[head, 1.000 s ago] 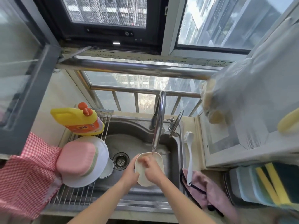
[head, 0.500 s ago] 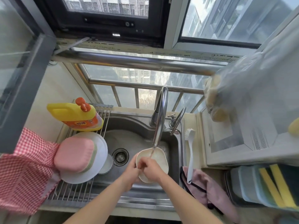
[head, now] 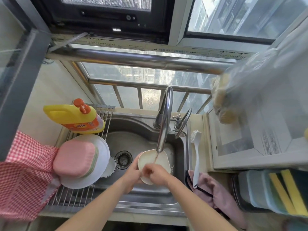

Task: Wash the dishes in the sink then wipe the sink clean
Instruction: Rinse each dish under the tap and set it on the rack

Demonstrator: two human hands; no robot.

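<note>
The dish [head: 154, 161], held over the sink [head: 143, 129] near its right wall under the tap [head: 164, 120], is gripped at its left rim by the left hand [head: 131, 174] while the right hand [head: 157, 175] rubs inside, finger curl indeterminate; it appears light, rigid and wet-slippery, so grip the rim.

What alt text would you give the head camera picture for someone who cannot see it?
Two bare hands rinse a cream dish under a running tap over a steel sink: the left hand holds its rim, the right hand rubs inside it. Washed dishes and a yellow soap bottle sit on a rack at left; a white brush lies at right.
</note>
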